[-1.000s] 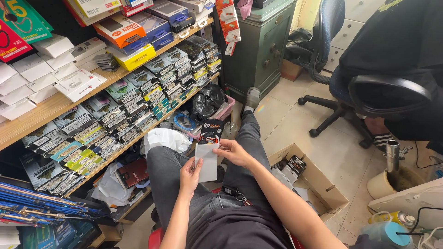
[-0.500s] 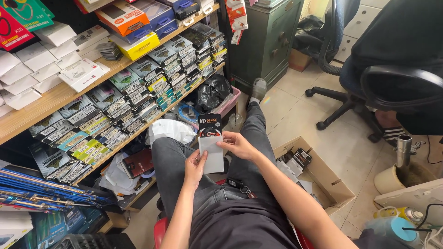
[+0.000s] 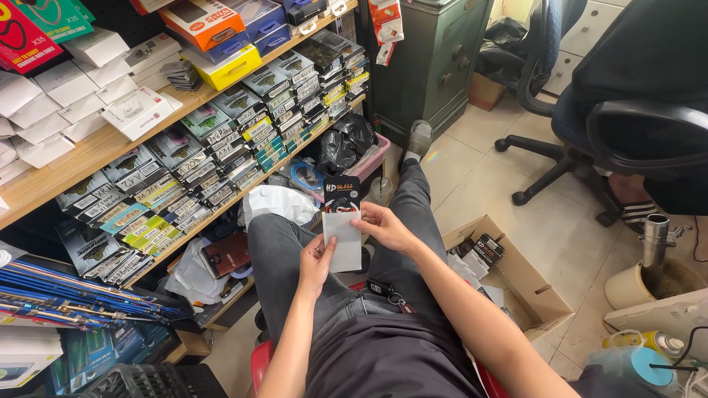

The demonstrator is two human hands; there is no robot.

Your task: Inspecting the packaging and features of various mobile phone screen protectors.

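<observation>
**Packet held upright over my lap, both hands on it**

Item: flat packet (image 3: 343, 232), a slim card sleeve with a black printed top and a plain white lower part. It stands above my thighs, near the middle of the scene, long axis running near to far, black end pointing away from me toward the shelves.

Left hand (image 3: 316, 262): closed on the packet's near left corner, thumb on the white face, fingers behind. It sits at the nearer, lower end.

Right hand (image 3: 382, 228): pinching the right edge higher up, about where white meets black, fingertips just on the card. This hand lies farther from me and closer to the black end, so it is the one nearer the top of the sleeve. Both hands are touching the packet; neither is empty.

Surroundings, by position:
- Left, far: wooden shelf (image 3: 88, 158) carrying rows of similar flat packets standing on edge, white boxes above them, and orange (image 3: 201, 21) and yellow boxes (image 3: 227, 70) higher up.
- Near left: bundle of blue cables (image 3: 66, 298).
- Right, near: open cardboard box (image 3: 516, 276) on the tiled floor, a few black packets lying inside it, just beside my right leg.
- On my lap, near the hands: a bunch of keys (image 3: 385, 291).
- Far, beyond my knees: black plastic bag (image 3: 346, 144) in a pink basket, and a white bag (image 3: 276, 203).
- Far right: black office chair (image 3: 634, 136) with another person seated on it; only a sandalled foot and dark clothing show.
</observation>
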